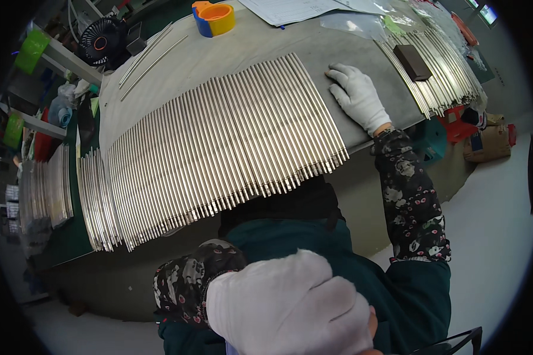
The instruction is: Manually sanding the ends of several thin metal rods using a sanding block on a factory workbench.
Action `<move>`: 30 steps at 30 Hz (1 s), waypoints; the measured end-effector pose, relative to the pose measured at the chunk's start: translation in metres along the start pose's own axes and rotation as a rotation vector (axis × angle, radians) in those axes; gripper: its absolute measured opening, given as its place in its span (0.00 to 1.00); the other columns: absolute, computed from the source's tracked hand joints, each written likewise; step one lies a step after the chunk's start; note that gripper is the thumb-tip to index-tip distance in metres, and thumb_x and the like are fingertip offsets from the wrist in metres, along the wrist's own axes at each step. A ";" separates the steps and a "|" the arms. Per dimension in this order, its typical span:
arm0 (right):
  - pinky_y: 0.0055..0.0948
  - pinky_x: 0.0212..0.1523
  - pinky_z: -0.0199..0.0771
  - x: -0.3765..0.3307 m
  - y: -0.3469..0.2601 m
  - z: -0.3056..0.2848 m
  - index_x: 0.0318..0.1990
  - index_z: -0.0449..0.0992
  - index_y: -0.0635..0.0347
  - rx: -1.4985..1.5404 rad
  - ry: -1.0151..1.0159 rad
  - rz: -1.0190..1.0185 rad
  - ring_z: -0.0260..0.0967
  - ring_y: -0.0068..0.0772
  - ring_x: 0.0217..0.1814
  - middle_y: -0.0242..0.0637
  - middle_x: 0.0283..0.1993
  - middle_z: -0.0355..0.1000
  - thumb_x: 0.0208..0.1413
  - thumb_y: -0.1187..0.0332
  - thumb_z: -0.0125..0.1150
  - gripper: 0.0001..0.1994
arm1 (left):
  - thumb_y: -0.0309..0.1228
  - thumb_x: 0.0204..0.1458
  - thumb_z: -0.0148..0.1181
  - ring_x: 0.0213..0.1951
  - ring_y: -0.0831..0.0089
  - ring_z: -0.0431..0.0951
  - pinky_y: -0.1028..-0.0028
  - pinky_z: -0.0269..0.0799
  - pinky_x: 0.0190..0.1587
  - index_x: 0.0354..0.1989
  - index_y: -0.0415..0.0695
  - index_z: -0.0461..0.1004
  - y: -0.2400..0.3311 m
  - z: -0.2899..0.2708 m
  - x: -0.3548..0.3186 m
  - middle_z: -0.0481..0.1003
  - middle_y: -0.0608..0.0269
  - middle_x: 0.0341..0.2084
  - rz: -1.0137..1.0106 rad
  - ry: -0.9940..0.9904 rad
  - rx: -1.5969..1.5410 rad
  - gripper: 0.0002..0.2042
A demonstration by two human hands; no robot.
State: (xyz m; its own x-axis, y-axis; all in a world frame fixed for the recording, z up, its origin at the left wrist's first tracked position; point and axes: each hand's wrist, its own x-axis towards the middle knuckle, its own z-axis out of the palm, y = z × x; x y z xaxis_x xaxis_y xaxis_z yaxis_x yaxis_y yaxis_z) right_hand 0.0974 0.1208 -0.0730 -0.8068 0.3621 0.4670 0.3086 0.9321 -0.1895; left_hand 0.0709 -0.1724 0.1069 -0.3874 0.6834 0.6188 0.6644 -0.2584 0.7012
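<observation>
A broad row of thin, shiny metal rods (pixel 219 139) lies side by side on the table, their near ends at its front edge. My right hand (pixel 358 97), in a white glove, rests on the grey tabletop just right of the row. Its fingers are apart and nothing is in them. My left hand (pixel 290 302), also white-gloved, is raised close in front of my body, large in the view, away from the rods. Its fingers are curled closed, and whatever they hold is hidden. A bare fingertip shows at the glove's right side.
A dark brown block (pixel 413 62) lies on another rod bundle (pixel 447 74) at right. More rods (pixel 99 201) stand at left. An orange, yellow and blue tape roll (pixel 213 19), papers (pixel 296 9) and a black fan (pixel 102 40) are at the back.
</observation>
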 end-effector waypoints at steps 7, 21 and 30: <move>0.39 0.54 0.65 -0.008 -0.008 -0.007 0.48 0.73 0.64 0.144 -0.026 -0.022 0.65 0.48 0.54 0.47 0.52 0.69 0.54 0.61 0.54 0.19 | 0.39 0.45 0.60 0.50 0.54 0.69 0.58 0.64 0.49 0.53 0.38 0.63 -0.111 -0.001 -0.018 0.67 0.49 0.48 0.170 -0.719 0.444 0.27; 0.53 0.61 0.57 -0.056 -0.087 -0.039 0.60 0.58 0.55 0.184 -0.335 -0.324 0.55 0.61 0.63 0.59 0.59 0.58 0.40 0.44 0.63 0.40 | 0.50 0.38 0.66 0.65 0.48 0.50 0.50 0.42 0.66 0.60 0.36 0.59 -0.165 -0.011 -0.057 0.55 0.43 0.62 -0.076 -0.743 0.743 0.43; 0.54 0.61 0.58 -0.066 -0.079 -0.045 0.59 0.59 0.55 0.166 -0.327 -0.261 0.54 0.63 0.63 0.59 0.59 0.57 0.39 0.46 0.64 0.40 | 0.54 0.37 0.65 0.65 0.43 0.49 0.48 0.41 0.65 0.65 0.35 0.48 -0.163 0.002 -0.053 0.52 0.39 0.62 -0.121 -0.773 0.597 0.51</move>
State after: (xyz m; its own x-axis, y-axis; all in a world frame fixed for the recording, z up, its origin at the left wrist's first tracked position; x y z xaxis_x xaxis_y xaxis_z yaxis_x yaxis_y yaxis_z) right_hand 0.1490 0.0240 -0.0500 -0.9721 0.0682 0.2246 0.0101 0.9682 -0.2501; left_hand -0.0158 -0.1650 -0.0404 -0.0907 0.9959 0.0039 0.9439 0.0847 0.3193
